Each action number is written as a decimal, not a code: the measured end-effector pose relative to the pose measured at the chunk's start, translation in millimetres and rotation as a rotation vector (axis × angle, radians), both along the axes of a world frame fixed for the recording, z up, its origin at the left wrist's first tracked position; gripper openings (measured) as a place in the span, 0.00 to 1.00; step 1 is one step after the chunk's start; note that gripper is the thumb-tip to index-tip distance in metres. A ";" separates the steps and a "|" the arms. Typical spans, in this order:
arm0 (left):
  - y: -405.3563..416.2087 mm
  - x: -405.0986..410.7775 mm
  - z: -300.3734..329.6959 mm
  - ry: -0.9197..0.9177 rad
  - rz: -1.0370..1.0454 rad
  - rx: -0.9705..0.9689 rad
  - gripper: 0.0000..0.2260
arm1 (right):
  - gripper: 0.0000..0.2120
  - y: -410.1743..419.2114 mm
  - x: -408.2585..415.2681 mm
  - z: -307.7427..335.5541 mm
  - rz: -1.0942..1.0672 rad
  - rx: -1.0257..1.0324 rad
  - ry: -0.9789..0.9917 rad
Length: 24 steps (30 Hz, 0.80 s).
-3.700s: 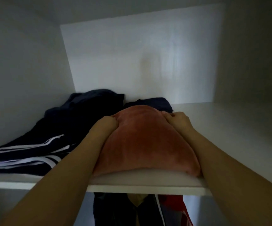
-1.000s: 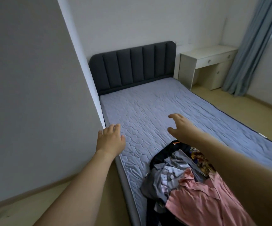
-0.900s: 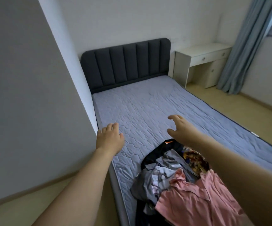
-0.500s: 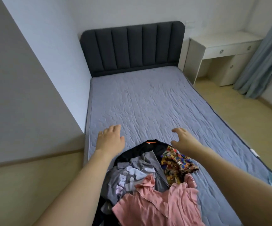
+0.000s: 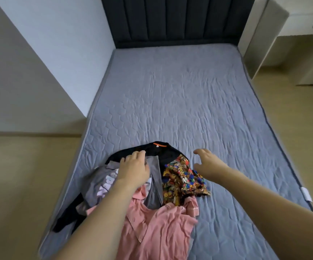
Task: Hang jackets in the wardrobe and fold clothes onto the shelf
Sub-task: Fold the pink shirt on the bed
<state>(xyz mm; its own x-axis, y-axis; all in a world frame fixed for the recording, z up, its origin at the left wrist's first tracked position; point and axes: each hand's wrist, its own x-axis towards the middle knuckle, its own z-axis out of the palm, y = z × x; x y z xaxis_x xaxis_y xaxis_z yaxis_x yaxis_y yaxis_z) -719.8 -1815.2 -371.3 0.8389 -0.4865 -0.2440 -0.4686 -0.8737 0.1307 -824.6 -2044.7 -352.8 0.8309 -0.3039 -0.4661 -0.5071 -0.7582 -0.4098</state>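
A heap of clothes lies at the near left of the bed (image 5: 180,102). In it are a black garment (image 5: 163,152) with an orange neck label, a grey top (image 5: 99,184) with pale lettering, a colourful patterned shirt (image 5: 182,179) and a pink shirt (image 5: 157,228) nearest me. My left hand (image 5: 134,169) hovers over the grey top and the black garment, palm down, fingers loosely extended; I cannot tell if it touches them. My right hand (image 5: 207,163) is open in the air just right of the patterned shirt, holding nothing.
The dark padded headboard (image 5: 174,21) stands at the far end. A white desk (image 5: 264,34) sits to the right of the bed. A white panel (image 5: 39,62) rises on the left. Wooden floor (image 5: 20,184) runs along the left side.
I have left the wardrobe shelf, where I pressed a pink folded item, and turned to the bed. Both hands have come down toward the heap; the left now reaches over the grey top.
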 end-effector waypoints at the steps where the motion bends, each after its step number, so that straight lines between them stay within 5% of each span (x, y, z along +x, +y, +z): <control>1: -8.8 -9.2 -16.4 0.034 0.047 -0.016 0.21 | 0.25 -7.2 1.4 -17.6 0.042 0.019 0.020; 7: -39.2 -68.9 -147.5 0.297 0.244 -0.006 0.13 | 0.27 -35.6 -4.1 -145.5 0.203 0.066 0.116; 10: -48.0 -105.3 -230.0 0.431 0.299 0.053 0.18 | 0.26 -45.4 -22.1 -226.9 0.296 0.051 0.183; 14: -48.5 -166.2 -327.6 0.276 0.312 0.181 0.24 | 0.25 -44.2 -50.2 -333.8 0.446 0.028 0.230; 19: -37.3 -245.9 -416.4 -0.134 0.362 0.078 0.29 | 0.34 -18.4 -78.2 -438.0 0.709 -0.027 0.223; 24: -48.9 -307.3 -456.1 -0.112 0.587 0.199 0.29 | 0.27 -8.2 -86.9 -473.6 0.794 -0.197 0.065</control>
<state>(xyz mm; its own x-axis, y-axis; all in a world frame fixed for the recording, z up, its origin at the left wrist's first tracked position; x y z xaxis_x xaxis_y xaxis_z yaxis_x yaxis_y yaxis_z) -1027.2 -1864.1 -827.4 0.9780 0.1084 -0.1780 0.0949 -0.9921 -0.0826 -911.5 -2052.9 -826.4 0.8061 0.2817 -0.5204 0.1923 -0.9564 -0.2199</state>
